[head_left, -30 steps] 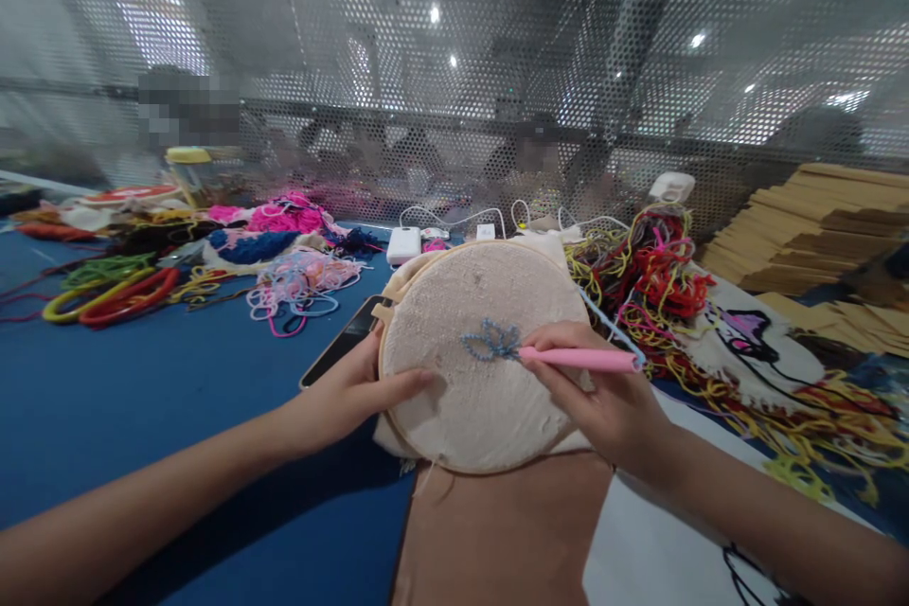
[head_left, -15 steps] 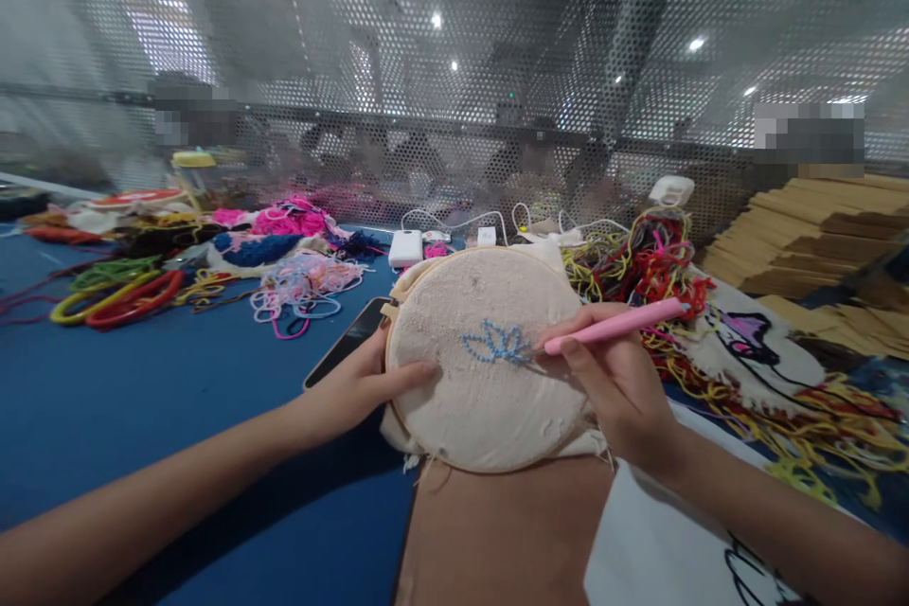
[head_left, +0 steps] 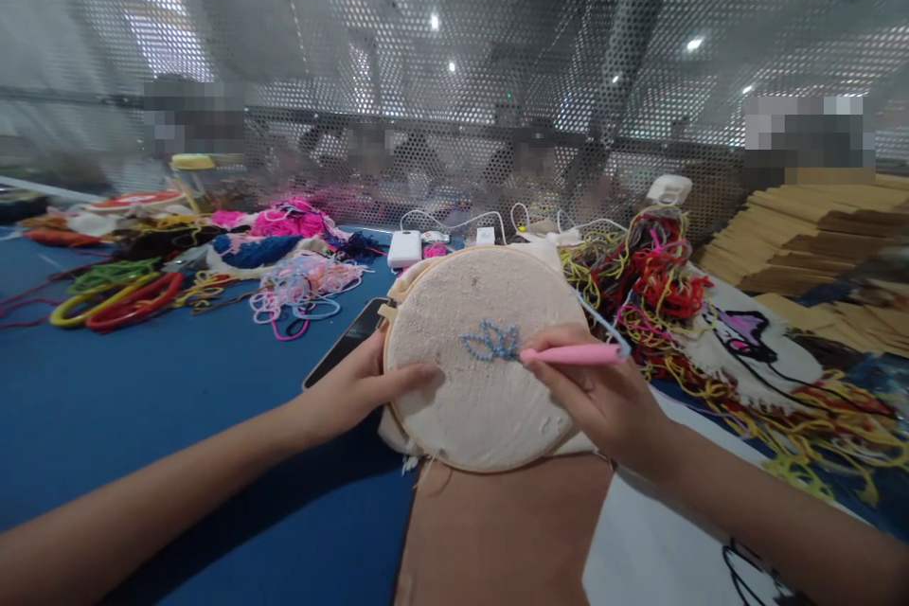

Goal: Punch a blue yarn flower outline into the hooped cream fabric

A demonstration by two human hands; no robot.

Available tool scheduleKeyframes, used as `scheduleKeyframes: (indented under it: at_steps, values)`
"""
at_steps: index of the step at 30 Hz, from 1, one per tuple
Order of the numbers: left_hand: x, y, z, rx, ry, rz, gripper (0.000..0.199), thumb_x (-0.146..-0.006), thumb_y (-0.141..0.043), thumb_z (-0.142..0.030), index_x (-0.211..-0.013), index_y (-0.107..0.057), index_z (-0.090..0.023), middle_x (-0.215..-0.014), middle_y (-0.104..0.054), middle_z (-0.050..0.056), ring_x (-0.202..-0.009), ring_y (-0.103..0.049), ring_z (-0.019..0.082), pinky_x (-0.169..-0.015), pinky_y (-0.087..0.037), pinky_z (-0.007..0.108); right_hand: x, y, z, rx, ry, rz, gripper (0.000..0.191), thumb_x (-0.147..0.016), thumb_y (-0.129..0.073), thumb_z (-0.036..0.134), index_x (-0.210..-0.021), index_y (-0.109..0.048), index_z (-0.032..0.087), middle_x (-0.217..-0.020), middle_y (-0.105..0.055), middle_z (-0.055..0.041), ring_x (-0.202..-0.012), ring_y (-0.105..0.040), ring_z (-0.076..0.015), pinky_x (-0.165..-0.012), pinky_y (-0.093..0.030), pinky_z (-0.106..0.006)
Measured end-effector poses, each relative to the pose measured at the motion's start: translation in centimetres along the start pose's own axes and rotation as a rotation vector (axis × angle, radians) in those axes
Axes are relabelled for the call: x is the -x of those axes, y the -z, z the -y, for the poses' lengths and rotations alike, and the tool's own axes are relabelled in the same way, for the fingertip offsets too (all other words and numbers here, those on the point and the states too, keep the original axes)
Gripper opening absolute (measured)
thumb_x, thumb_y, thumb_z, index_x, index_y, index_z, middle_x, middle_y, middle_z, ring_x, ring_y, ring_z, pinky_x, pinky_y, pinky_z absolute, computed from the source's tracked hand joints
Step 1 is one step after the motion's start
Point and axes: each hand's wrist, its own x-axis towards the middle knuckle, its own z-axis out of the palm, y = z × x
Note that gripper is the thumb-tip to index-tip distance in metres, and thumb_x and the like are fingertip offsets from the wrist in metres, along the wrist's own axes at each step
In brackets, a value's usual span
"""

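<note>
A round embroidery hoop [head_left: 490,417] with cream cloth is tilted up in the middle of the view. Stitched in its centre is a blue petal-shaped outline [head_left: 490,341]. My left hand [head_left: 373,379] grips the hoop's left edge, thumb on the cloth and fingers hidden behind. Between the thumb and fingers of my right hand [head_left: 603,388] is a pink pen-like tool [head_left: 579,355], nearly level, its front end close against the cloth at the right of the blue stitches. Light blue yarn [head_left: 602,320] arcs from the tool's back end toward the hoop's right edge.
A dark phone [head_left: 345,346] lies left of the hoop. Colourful yarn heaps [head_left: 305,279] cover the back left, and more tangled yarn [head_left: 668,275] lies at the right. White chargers [head_left: 404,249] with cables sit behind the hoop. Brown sheets [head_left: 802,232] are stacked at the far right.
My right hand has moved slightly left and down, bringing the pink tool closer to the cloth and more level. Light blue yarn now shows behind the tool. My left hand stays in place.
</note>
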Motion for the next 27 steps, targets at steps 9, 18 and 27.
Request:
scheduleKeyframes:
  at_steps: [9, 18, 27]
  values:
    - [0.03, -0.24, -0.1, 0.019, -0.021, -0.008, 0.045, -0.075, -0.065, -0.033, -0.115, -0.051, -0.02, -0.119, -0.062, 0.008, -0.111, -0.055, 0.028, -0.085, -0.052, 0.033, 0.13, -0.15, 0.0, -0.085, -0.108, -0.069, 0.012, -0.089, -0.049, 0.029, -0.092, -0.057, 0.021, -0.09, -0.064, -0.0062, -0.08, -0.063, -0.0176, -0.072, -0.053, -0.032]
    - [-0.02, -0.15, 0.06, 0.041, -0.006, 0.0, 0.045, -0.075, -0.065, -0.035, -0.115, -0.051, -0.02, -0.117, -0.063, 0.009, -0.111, -0.056, 0.029, -0.086, -0.052, 0.035, 0.0, -0.3, 0.67, -0.422, -0.24, -0.236, 0.015, -0.091, -0.046, 0.034, -0.09, -0.05, 0.02, -0.084, -0.061, -0.0049, -0.073, -0.062, -0.0145, -0.063, -0.056, -0.027]
    - [0.03, -0.14, -0.13, 0.023, 0.021, -0.003, 0.049, -0.073, -0.066, -0.035, -0.118, -0.051, -0.021, -0.115, -0.064, 0.008, -0.11, -0.056, 0.029, -0.088, -0.052, 0.036, -0.05, -0.08, -0.1, -0.105, -0.098, -0.052, 0.011, -0.091, -0.047, 0.027, -0.09, -0.055, 0.02, -0.089, -0.06, -0.0063, -0.08, -0.061, -0.0174, -0.073, -0.053, -0.033]
